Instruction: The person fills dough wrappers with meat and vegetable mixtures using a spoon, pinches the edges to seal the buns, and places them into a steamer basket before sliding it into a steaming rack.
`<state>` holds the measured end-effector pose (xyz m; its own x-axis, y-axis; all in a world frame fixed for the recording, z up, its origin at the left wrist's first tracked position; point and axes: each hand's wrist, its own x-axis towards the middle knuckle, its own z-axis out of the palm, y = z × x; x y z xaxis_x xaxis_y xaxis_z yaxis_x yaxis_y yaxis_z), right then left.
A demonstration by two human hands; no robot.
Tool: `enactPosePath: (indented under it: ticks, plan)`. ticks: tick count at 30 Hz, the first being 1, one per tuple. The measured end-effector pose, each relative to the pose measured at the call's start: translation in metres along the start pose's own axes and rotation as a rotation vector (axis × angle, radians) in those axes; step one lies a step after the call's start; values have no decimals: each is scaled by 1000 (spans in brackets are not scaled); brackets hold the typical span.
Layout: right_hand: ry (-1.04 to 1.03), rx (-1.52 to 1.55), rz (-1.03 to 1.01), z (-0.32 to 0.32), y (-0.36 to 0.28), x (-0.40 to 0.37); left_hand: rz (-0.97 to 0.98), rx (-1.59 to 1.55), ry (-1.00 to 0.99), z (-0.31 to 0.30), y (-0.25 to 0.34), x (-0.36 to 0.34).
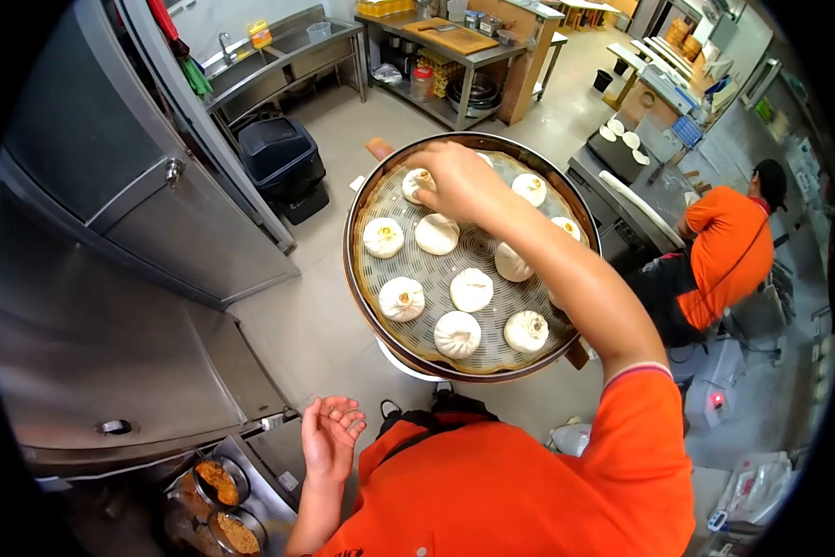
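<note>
White bun under right hand (cannot tell if pinched), left hand loosely spread

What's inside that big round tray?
Pale round buns, some with pleats on top, sit on a patterned mat. The right hand and right forearm cover part of it, so what's beneath them can't be seen. The buns' insides are hidden too.

black bin stands on floor | metal sink sits behind bin | metal door left of bin | chopping board right of bin
</note>
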<state>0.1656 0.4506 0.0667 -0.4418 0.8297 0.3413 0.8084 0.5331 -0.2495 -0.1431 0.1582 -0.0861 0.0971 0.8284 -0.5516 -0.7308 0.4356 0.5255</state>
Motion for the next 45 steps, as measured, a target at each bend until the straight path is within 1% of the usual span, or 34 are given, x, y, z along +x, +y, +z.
enactPosePath:
  ticks: [2, 3, 5, 6, 8, 9, 10, 12, 13, 14, 16, 18, 20, 22, 23, 24, 26, 28, 30, 32, 34, 36, 37, 38, 40, 42, 45]
  plan:
    - [-83, 98, -51, 36, 31, 20, 0, 8, 1, 2, -1, 2]
    - [-81, 101, -53, 41, 34, 24, -1, 10, -5, 3, -2, 3]
    - [-305, 55, -42, 45, 34, 35, 24, 2, 27, 11, -2, 0]
    - [-303, 59, -48, 44, 33, 40, 44, -6, 56, 13, 0, -1]
    - [-337, 95, 56, 35, 31, 49, 57, -18, 69, 9, -1, 0]
    - [-298, 111, 36, 25, 22, 49, 62, -33, 78, 8, -2, 0]
    - [-301, 113, 39, 34, 26, 50, 58, -32, 81, 7, -5, -1]
    - [-352, 63, -24, 42, 27, 52, 41, -51, 73, 8, -6, 1]
    - [-330, 87, -35, 42, 32, 49, 43, -48, 66, 9, -6, 3]
    - [-327, 85, -34, 29, 34, 49, 46, -55, 70, 7, -7, 2]
    - [-286, 168, 83, 2, 44, 42, 46, -62, 78, 3, -7, -1]
    - [-326, 37, 209, -27, 55, 32, 52, -68, 111, -1, -7, 1]
    - [-321, -19, 219, -5, 88, 23, 44, -67, 112, -3, -7, 3]
    - [-410, -40, 172, 9, 106, 18, 39, -59, 105, -1, -7, 5]
    - [-347, -70, 130, 9, 107, 18, 35, -62, 104, 1, -6, 6]
    - [-347, -70, 130, 8, 109, 20, 30, -65, 104, 2, -5, 6]
    - [-257, -12, 188, 6, 113, 20, 35, -52, 98, 5, -4, 7]
    - [-301, -13, 178, 13, 122, 22, 31, -36, 85, 9, -4, 9]
    - [-337, -3, 171, 8, 112, 23, 17, -21, 85, 13, -5, 11]
    - [-283, 69, 244, -10, 113, 17, 0, -18, 92, 18, -5, 9]
    - [-162, 27, 233, -30, 133, 5, 22, -25, 91, 17, -4, 8]
    - [-293, -10, 225, -60, 139, -18, 8, -30, 104, 15, -5, 9]
    - [-423, 2, 328, -68, 134, -29, 1, -23, 115, 13, -6, 10]
    - [-424, -5, 337, -69, 131, -39, -5, -14, 124, 13, -7, 11]
    - [-553, 42, 304, -64, 130, -58, -18, -4, 120, 15, -8, 14]
    - [-519, 21, 250, -48, 135, -66, -15, 22, 100, 18, -6, 15]
    - [-470, 8, 295, -49, 142, -68, -15, 36, 97, 23, -4, 16]
